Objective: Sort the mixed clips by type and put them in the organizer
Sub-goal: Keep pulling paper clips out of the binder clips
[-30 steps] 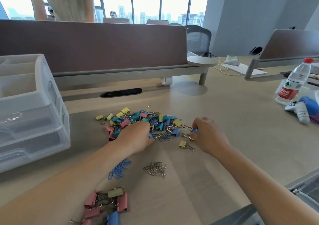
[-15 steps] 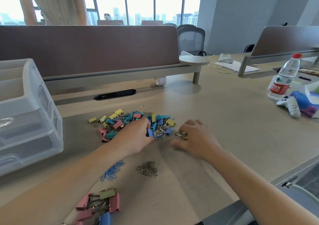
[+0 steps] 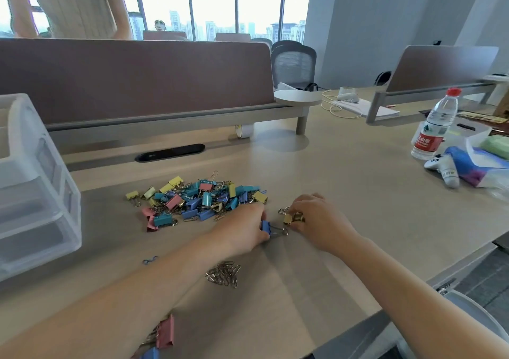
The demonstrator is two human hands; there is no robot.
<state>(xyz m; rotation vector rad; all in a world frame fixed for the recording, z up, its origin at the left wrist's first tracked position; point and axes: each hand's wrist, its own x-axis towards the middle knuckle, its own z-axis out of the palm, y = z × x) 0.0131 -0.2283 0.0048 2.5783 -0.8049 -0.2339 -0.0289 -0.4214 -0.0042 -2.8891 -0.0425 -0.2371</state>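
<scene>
Here, a binder clip at each hand

The left hand (image 3: 242,230) reaches across the desk (image 3: 358,199) to the right end of the mixed clip pile (image 3: 198,201). Its fingers are curled and pinch the body of a blue binder clip (image 3: 266,227), whose wire handles point right and lie on the desk. Just right of it, the right hand (image 3: 321,221) has its fingers bent around a yellow binder clip (image 3: 288,218). That clip sits at the fingertips and a bit of wire shows beside it. The two clips are near each other but apart.

The pile lies to the left of both hands and slightly farther off. It is a loose heap of yellow, pink, teal and blue binder clips. The clear plastic organizer (image 3: 35,188) stands at the left edge of the desk, well apart from the pile. What its drawers hold cannot be made out.

Nearer than the hands, a small cluster of silver paper clips (image 3: 224,273) lies between the two forearms. A blue paper clip (image 3: 150,260) shows beside the left forearm. At the near edge, pink binder clips (image 3: 166,331) peek out from under that arm.

On the far right stand a water bottle (image 3: 436,127) and a white game controller (image 3: 444,169). Beyond the divider panel (image 3: 137,77), a person (image 3: 74,3) stands by the windows.
</scene>
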